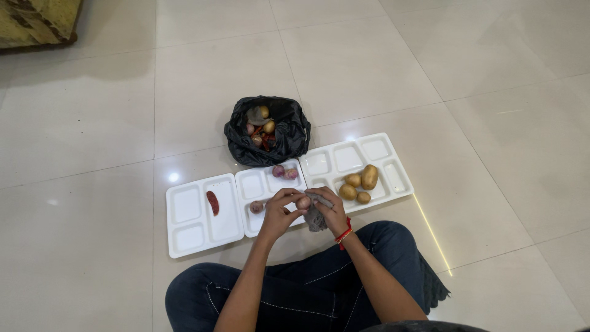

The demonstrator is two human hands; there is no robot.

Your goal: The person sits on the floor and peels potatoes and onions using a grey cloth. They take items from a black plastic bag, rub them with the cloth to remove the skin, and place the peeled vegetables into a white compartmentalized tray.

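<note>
Home interior, glossy cream floor tiles across the frame, patterned sofa corner upper left, white compartment trays of potatoes at centre, black vegetable bag above them

Bright, even indoor light from overhead. Small glare spots on glossy floor tiles beside white trays. Soft shadows. Sharp focus throughout; slight wide-angle bending at edges.
</note>
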